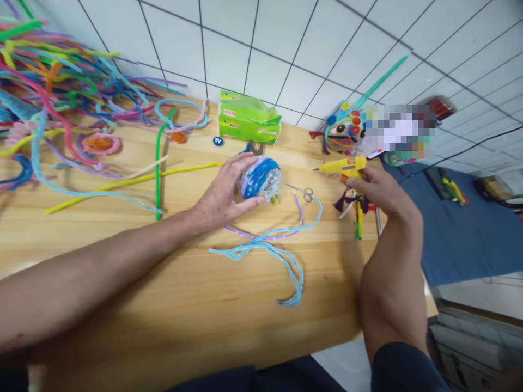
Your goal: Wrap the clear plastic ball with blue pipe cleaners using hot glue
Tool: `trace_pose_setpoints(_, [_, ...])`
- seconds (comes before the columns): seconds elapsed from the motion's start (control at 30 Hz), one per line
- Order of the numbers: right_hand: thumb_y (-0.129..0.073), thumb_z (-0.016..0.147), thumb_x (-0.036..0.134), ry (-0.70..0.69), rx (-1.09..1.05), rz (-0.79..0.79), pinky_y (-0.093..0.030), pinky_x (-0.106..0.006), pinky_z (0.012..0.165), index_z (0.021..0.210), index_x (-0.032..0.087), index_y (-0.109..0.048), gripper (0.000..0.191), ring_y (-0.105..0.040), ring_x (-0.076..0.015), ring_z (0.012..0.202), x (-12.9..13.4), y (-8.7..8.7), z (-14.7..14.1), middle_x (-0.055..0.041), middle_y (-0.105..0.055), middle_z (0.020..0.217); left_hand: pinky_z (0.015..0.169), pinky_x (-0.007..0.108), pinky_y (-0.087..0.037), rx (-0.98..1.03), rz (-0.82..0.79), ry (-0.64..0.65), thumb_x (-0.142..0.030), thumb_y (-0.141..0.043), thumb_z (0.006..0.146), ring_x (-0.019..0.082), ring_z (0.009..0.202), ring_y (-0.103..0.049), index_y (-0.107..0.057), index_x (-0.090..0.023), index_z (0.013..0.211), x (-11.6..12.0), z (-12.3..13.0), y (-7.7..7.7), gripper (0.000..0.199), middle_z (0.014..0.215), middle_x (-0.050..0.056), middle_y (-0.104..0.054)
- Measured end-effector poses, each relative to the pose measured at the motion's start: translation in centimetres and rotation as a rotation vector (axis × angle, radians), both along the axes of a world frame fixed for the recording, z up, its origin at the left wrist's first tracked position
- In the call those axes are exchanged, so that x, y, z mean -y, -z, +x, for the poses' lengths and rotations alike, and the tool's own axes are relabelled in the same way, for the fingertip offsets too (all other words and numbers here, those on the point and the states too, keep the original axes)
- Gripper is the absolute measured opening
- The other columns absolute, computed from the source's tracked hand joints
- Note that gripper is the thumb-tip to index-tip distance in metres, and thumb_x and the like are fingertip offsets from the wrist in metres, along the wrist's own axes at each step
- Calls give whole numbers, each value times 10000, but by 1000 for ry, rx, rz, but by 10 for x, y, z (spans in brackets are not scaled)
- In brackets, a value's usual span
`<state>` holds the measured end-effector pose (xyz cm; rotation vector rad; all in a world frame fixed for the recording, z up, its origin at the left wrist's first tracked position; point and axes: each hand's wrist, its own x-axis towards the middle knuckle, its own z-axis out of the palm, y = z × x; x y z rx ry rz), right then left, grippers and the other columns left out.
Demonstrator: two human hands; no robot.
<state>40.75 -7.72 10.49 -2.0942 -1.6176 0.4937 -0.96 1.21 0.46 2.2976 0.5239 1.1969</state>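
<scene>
My left hand (223, 190) is curled around the left side of a small ball (261, 177) that is partly wrapped in blue and lilac strands, with a silvery patch on its right. In my right hand (386, 190) is a yellow hot glue gun (343, 165), its nozzle pointing left toward the ball, a gap between them. Small scissors (307, 193) lie between the two. Light blue pipe cleaners (261, 245) and a purple one (301, 209) trail over the wood in front of the ball. Behind it, pliers (256, 148) are partly hidden.
A heap of coloured pipe cleaners (61, 98) covers the back left of the wooden table (183, 305). A green tissue pack (248, 121) stands by the tiled wall. A decorated ball (345, 130) sits behind the glue gun. A black cable (461, 155) runs off to the right.
</scene>
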Motion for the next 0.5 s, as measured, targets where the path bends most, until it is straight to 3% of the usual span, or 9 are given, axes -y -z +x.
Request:
trace_pose_setpoints(0.23, [-764, 840, 482, -79, 18, -49, -571, -386, 707, 980, 249, -787, 273, -683, -251, 814, -10, 5, -9, -48, -783, 907, 1331, 619, -451, 11, -50, -28, -588, -782, 990, 362, 1585, -513, -450, -281, 1630, 1, 1, 3, 783, 1632, 174, -571])
trace_pose_setpoints(0.5, [-781, 799, 514, -34, -74, -46, -562, -374, 668, 1031, 247, -780, 354, -668, -240, 800, -9, 6, -15, -46, -758, 928, 1333, 610, -452, 42, -33, -5, -534, -799, 995, 363, 1588, -514, -428, -296, 1644, 2, 1, 3, 784, 1638, 173, -565])
